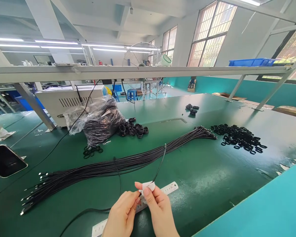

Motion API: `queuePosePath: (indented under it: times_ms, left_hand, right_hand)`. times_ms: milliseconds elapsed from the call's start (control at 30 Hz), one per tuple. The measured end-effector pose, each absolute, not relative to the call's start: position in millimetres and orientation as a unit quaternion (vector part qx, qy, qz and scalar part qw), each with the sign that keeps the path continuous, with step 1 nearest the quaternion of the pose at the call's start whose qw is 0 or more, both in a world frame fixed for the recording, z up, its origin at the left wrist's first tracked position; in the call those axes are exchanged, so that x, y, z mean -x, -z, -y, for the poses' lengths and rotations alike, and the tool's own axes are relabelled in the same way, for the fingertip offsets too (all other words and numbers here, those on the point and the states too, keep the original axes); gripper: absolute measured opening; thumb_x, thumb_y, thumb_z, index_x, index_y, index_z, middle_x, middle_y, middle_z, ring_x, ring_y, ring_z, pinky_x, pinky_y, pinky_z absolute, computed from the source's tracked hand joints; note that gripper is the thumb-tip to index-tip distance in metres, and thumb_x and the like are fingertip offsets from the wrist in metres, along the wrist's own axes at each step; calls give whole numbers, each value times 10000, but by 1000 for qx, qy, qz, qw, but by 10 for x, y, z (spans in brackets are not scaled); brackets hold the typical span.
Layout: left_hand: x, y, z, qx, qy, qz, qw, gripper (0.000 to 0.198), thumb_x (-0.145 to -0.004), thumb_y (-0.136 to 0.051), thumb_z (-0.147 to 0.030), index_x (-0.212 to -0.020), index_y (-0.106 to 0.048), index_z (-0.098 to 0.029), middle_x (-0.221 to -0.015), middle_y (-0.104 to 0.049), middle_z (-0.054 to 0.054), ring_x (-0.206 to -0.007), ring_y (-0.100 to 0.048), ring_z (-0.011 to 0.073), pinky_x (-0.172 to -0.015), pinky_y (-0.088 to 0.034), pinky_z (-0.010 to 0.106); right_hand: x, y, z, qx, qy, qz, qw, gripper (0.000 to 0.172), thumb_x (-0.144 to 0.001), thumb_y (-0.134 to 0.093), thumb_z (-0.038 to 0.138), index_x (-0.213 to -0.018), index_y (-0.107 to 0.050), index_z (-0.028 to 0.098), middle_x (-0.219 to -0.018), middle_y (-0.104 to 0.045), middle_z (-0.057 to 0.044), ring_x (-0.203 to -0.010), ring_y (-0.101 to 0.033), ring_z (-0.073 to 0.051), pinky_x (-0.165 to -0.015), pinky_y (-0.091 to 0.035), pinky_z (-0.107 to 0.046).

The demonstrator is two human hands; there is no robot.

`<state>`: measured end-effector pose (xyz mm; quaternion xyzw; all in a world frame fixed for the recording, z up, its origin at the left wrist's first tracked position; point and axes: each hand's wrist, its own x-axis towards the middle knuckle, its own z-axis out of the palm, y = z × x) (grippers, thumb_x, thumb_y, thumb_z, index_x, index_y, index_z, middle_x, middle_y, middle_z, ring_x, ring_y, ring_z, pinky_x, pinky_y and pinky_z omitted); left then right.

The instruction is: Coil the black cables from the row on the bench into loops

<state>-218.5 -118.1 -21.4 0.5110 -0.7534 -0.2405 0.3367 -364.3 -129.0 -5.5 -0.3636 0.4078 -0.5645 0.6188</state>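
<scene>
My left hand (122,214) and my right hand (159,210) meet at the bottom centre, fingers pinched together on a small white label (148,186) wrapped round a thin black cable (160,164). The cable runs up from the pinch toward a long bundle of black cables (118,164) lying across the green table (204,177). A steel ruler (169,188) lies flat under my hands.
Black rubber rings lie in heaps at the right (239,136) and centre (134,129). A plastic bag of black parts (98,120) and a white machine (64,98) stand at the back left. A phone (5,160) lies at the left edge. A shelf beam (138,70) crosses overhead.
</scene>
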Motion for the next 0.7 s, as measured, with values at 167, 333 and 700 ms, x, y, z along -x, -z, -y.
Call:
queuePosePath:
  times_ms: [167,333,700]
  left_hand:
    - [2198,225,1174,-505,241,768,311,304,-969,-387,-306,-1141,-628,-236,-842,-660,43,-767,-622,157,-708,-525,241]
    - [2274,136,1142,-529,242,744,329,311,-970,-367,-326,-1063,-647,-225,-844,-659,50,-748,-612,168,-682,-522,262]
    - [2147,120,1174,-529,223,765,292,313,-966,-366,-351,-1027,-658,-256,-815,-649,39,-740,-609,177,-687,-516,282]
  right_hand:
    - [3743,-8,1447,342,594,-441,579,440,-810,-626,590,-886,-763,179,-859,-723,-69,-650,-506,-131,-607,-424,-243]
    - [3684,14,1384,365,549,-386,646,441,-754,-698,572,-903,-758,161,-875,-728,-85,-717,-571,-161,-680,-467,-272]
    - [3780,-56,1395,295,591,-413,627,442,-802,-637,589,-856,-750,165,-907,-737,-103,-834,-617,-207,-763,-462,-294]
